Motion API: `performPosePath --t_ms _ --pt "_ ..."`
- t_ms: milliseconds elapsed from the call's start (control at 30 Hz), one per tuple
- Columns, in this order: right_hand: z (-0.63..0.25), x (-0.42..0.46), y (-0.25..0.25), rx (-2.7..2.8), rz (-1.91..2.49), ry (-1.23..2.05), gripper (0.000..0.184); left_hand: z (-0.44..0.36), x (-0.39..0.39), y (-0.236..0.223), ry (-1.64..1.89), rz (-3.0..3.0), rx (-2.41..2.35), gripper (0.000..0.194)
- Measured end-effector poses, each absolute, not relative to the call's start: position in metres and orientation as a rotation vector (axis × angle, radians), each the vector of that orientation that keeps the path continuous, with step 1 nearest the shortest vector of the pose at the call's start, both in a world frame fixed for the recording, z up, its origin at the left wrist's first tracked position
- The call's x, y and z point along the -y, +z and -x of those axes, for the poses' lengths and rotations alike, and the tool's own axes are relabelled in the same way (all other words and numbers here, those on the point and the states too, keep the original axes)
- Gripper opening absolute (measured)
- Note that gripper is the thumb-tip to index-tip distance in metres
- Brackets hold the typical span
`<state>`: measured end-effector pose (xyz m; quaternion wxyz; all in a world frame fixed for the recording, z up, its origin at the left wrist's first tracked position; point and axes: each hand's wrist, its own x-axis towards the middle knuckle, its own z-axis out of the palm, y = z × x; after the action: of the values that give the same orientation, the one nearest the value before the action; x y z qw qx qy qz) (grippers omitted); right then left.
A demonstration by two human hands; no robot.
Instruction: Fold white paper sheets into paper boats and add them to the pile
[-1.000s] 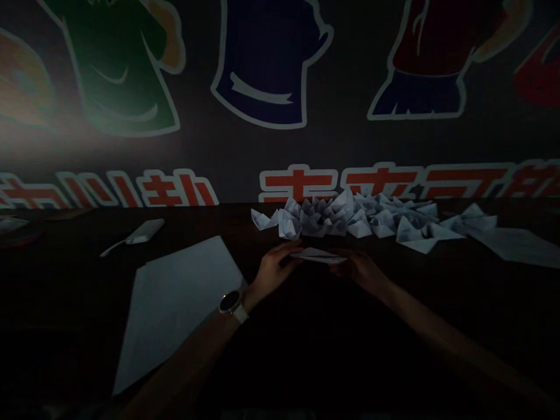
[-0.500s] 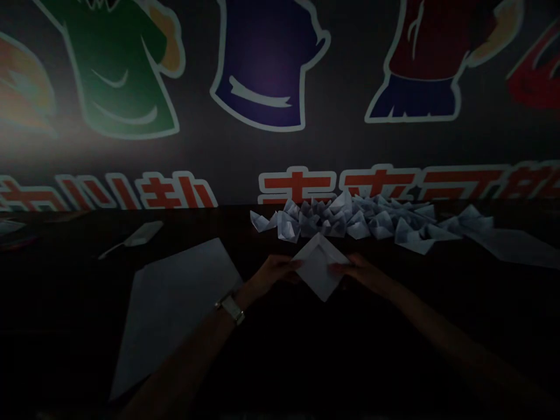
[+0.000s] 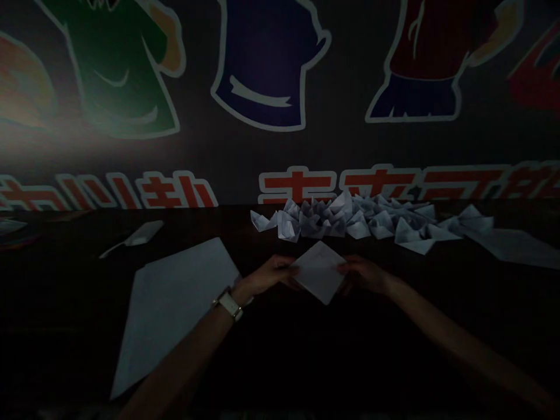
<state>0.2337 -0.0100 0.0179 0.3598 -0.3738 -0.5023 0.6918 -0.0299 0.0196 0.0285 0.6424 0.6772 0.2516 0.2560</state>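
Observation:
Between my two hands is a folded piece of white paper (image 3: 321,273), a diamond shape with one corner pointing toward me. My left hand (image 3: 280,271), with a pale-strapped watch (image 3: 228,304) on its wrist, pinches the left corner. On the opposite corner my right hand (image 3: 356,270) has its thumb on top and fingers underneath, partly hidden in the dark. Just beyond the folded paper lies a heap of white folded paper boats (image 3: 367,219).
A stack of white paper sheets (image 3: 179,309) lies left, under my left forearm. Farther back left is a white object with a thin end (image 3: 142,233), its kind unclear. At the right lies another flat paper (image 3: 516,248). A painted wall (image 3: 192,151) rises behind the dark table.
The paper's raised, partly open upper part now lies flat, making a smooth diamond. My right thumb has moved from over the middle out to the right corner.

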Motion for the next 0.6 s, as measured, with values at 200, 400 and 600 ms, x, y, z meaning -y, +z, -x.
performPosePath --t_ms 200,400,600 --pt "-0.232 0.011 0.022 1.338 0.943 1.746 0.028 0.03 -0.023 0.026 0.628 -1.53 -0.571 0.033" --pt "-0.232 0.014 0.025 1.425 0.92 1.566 0.017 0.029 -0.026 0.019 0.773 -1.394 -0.551 0.032" --pt "-0.215 0.02 0.02 1.536 0.991 1.21 0.02 0.007 -0.012 0.016 0.833 -1.171 -0.511 0.047"
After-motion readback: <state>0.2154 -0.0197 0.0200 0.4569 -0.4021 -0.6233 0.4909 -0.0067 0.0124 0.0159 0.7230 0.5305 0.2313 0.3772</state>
